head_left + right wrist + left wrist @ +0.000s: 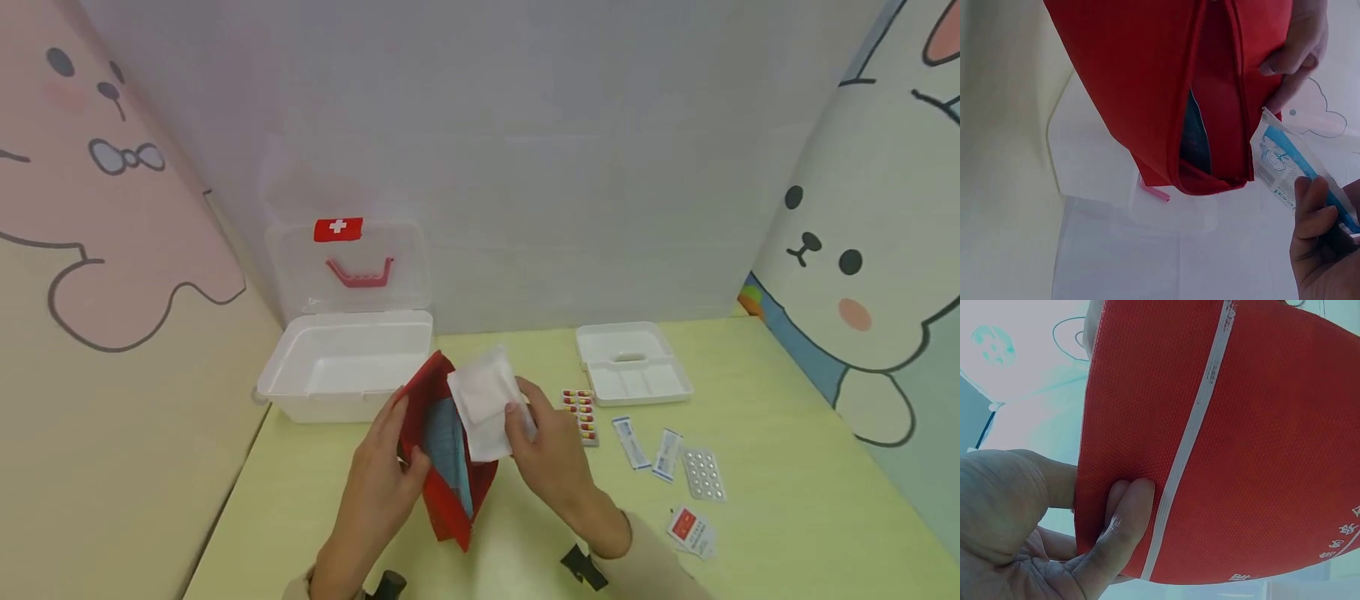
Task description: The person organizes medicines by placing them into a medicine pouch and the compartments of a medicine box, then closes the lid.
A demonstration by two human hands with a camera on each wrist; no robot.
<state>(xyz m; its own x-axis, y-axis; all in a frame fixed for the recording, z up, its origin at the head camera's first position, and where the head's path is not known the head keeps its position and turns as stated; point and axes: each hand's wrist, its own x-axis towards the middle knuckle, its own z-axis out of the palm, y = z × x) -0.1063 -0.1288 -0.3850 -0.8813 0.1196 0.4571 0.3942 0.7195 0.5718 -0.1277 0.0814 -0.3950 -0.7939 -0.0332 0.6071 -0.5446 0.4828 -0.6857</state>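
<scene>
A red fabric pouch point(448, 515) is held over the table by my left hand point(381, 468), thumb on one side and fingers on the other. Its mouth gapes, and a flat light-blue item point(444, 442) lies inside; its kind is unclear. In the left wrist view, the pouch's outside point(1266, 425) has a white stripe and white lettering. My right hand point(553, 460) pinches a flat white packet point(480, 396) beside the opening. From the right wrist, that packet point(1280, 164) has a blue band and print, and sits outside the pouch's rim.
At the back left stands a white first-aid box point(352, 404), its clear lid point(300, 275) raised. A white compartment tray point(637, 387) is at the back right. Near it lie a capsule blister point(577, 408), slim sachets point(632, 442), a tablet blister point(703, 475) and red-and-white packets point(692, 532).
</scene>
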